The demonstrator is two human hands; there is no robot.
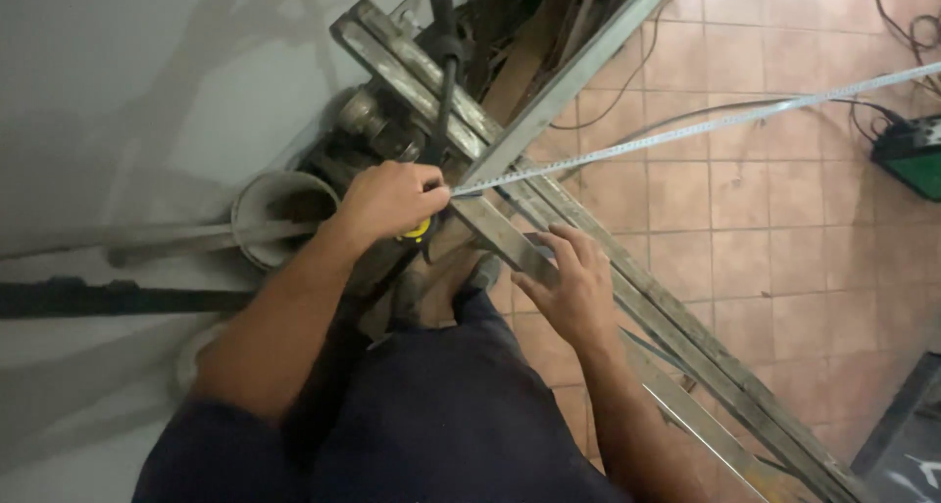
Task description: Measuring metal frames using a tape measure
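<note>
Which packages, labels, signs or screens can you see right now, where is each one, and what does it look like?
No packages, signs or screens show.
Tape measure: yellow case in the left hand, mostly hidden.
Tape blade: long pale strip with fine printed markings, stretching from the left hand to the upper right over the tiled floor.
Green box: at the right edge on the floor, with a pale patch on top; too small to tell if it is a label.

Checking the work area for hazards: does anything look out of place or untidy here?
Yes. Long metal bars lie slanted across the tiled floor, and loose cables trail over it. The left hand holds a tape measure; the right hand rests on a bar.
</note>
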